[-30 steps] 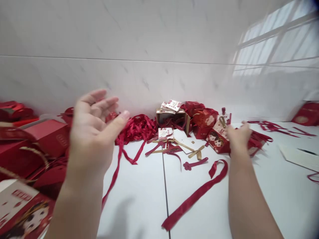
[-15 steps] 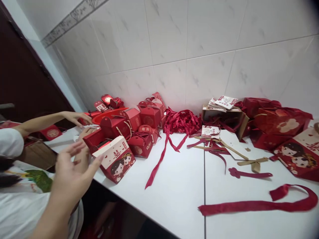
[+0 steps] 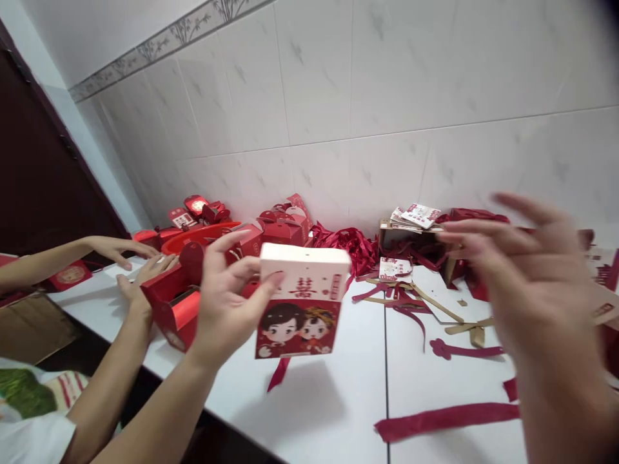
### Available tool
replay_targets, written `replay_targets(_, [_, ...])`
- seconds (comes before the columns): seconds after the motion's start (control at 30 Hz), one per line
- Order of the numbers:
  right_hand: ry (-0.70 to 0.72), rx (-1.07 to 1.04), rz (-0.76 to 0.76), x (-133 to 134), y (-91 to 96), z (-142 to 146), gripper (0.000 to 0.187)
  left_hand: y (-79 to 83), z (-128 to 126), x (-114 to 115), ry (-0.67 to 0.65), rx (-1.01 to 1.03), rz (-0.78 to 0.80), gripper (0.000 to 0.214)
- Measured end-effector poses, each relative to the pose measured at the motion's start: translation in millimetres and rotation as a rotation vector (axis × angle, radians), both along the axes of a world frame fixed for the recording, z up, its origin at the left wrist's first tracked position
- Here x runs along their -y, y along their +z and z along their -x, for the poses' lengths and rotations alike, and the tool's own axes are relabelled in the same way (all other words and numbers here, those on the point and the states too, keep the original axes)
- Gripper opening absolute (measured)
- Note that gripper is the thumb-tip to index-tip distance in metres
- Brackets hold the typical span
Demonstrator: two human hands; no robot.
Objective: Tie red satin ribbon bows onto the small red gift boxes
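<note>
My left hand [image 3: 231, 293] grips a gift box [image 3: 302, 316] by its left side and holds it above the white table. This box has a cream top with red characters and a cartoon couple on its red front. On the right, my right hand [image 3: 527, 283] is raised with its fingers apart and nothing visible in it, slightly blurred by motion. Beneath it, a dark red ribbon strip [image 3: 445, 419] lies across the table seam. A pile of dark red ribbon [image 3: 355, 248] sits behind the held box, partly hidden by it.
Beside me on the left, a co-worker's hands [image 3: 116, 248] rest near a white card and an open red box [image 3: 178, 309]. Red boxes and an orange-red basin [image 3: 193, 237] stand toward the wall. Ribbon scraps [image 3: 406, 293], a cardboard box [image 3: 387, 235] and cards [image 3: 420, 216] lie right.
My left hand has taken hold of the cartoon-couple box and carried it up and right, off the table. My right hand has come into view. The camera view has shifted.
</note>
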State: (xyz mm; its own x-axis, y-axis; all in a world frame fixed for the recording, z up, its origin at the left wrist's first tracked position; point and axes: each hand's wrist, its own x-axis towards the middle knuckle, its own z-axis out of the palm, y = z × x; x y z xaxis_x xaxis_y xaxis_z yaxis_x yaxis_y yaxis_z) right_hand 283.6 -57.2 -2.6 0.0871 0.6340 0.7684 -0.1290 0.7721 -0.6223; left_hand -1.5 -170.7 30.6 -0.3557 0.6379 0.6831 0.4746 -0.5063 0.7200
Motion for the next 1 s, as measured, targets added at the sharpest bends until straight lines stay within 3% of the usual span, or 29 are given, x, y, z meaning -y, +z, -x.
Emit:
replay_targets(0.07, [0.131,0.141,0.069,26.6,21.5,28.6,0.057,10.6,-28.0,-15.5,-0.162,-0.018,-0.016,0.062])
replay_targets(0.17, [0.352,0.102,0.087,30.7,27.9,52.4,0.066,19.3,-60.9,-34.1,-0.319,-0.015,-0.071,0.064])
replay_targets(0.3, [0.307,-0.094,0.057,17.3,21.0,51.0,0.054,22.8,-83.0,-48.8,-0.427,0.060,-0.095,0.070])
replay_targets(0.4, [0.291,-0.173,0.112,17.4,20.7,49.3,0.035,21.3,-86.4,-56.9,-0.550,0.134,-0.061,0.072])
replay_targets(0.5, [0.316,-0.247,0.191,19.1,21.5,53.1,0.021,18.1,-83.7,-64.7,-0.654,0.179,-0.012,0.048])
replay_targets(0.57, [0.304,-0.288,0.219,18.1,20.9,55.7,0.020,16.4,-80.3,-69.0,-0.666,0.182,0.040,0.021])
replay_targets(0.63, [0.303,-0.295,0.237,16.3,19.4,57.1,0.019,15.7,-76.8,-72.1,-0.668,0.190,0.091,0.009])
replay_targets(0.83, [0.368,-0.276,0.320,16.7,15.2,60.3,0.020,16.2,-74.3,-76.5,-0.697,0.189,0.152,0.015])
replay_targets(1.0, [0.339,-0.217,0.326,17.2,15.2,62.9,0.021,10.6,-75.2,-83.0,-0.548,0.073,0.103,0.016])
